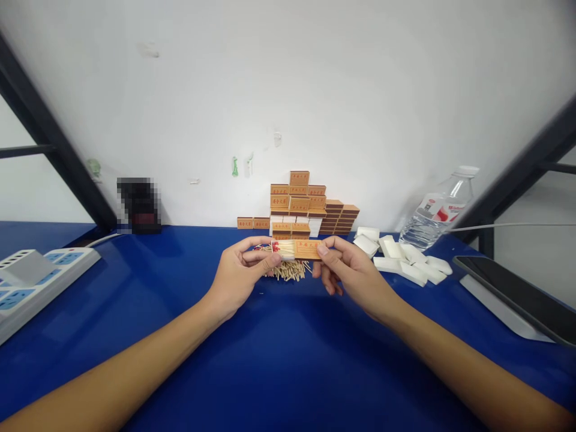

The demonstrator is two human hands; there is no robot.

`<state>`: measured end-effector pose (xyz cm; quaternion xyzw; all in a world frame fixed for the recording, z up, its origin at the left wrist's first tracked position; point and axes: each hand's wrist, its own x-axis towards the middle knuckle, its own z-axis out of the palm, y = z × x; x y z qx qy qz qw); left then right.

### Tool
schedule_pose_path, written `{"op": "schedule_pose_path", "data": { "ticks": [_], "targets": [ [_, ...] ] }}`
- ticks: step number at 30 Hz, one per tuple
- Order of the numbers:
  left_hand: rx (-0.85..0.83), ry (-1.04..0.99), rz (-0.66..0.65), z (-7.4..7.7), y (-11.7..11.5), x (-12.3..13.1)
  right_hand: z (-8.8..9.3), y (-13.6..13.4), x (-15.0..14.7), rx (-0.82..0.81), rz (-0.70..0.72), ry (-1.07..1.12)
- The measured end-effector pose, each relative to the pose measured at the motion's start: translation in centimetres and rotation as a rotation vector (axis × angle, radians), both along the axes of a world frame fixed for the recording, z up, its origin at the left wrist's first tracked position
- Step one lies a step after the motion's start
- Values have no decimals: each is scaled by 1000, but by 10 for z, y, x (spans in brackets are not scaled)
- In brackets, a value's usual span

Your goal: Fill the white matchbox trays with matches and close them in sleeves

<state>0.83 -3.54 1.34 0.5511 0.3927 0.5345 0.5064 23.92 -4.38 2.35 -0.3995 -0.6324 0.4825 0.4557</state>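
Left hand pinching tray end of matchbox; right hand gripping its orange sleeve; matchbox held in air centre-frame, tray part-way out, red match heads visible inside; heap of loose matches directly below matchbox on blue table; stacked boxes behind matchbox, against wall; white trays right of matchbox. Judgement: held matchbox filled, not yet slid closed; good stack finished; loose matches and trays remain.
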Motion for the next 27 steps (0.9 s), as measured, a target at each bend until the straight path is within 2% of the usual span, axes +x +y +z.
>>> {"op": "schedule_pose_path", "data": {
  "ticks": [5,10,17,20,23,27],
  "targets": [
    [-17,-2,-72,0,0,-2,1,-1,-2,-5,1,-11],
    [-53,9,-123,-2,0,-2,-1,-1,-2,-49,-88,73],
    [-73,-19,-151,2,-3,1,-4,-7,-6,-15,-63,22],
    [-58,5,-148,-1,-7,4,-11,-12,-11,-50,-9,-44],
    [-49,28,-156,-4,-9,7,-18,-18,-17,-100,103,-60],
    [-8,89,-235,-6,-8,5,-17,-26,-21,-122,227,-37]
  ]
}}
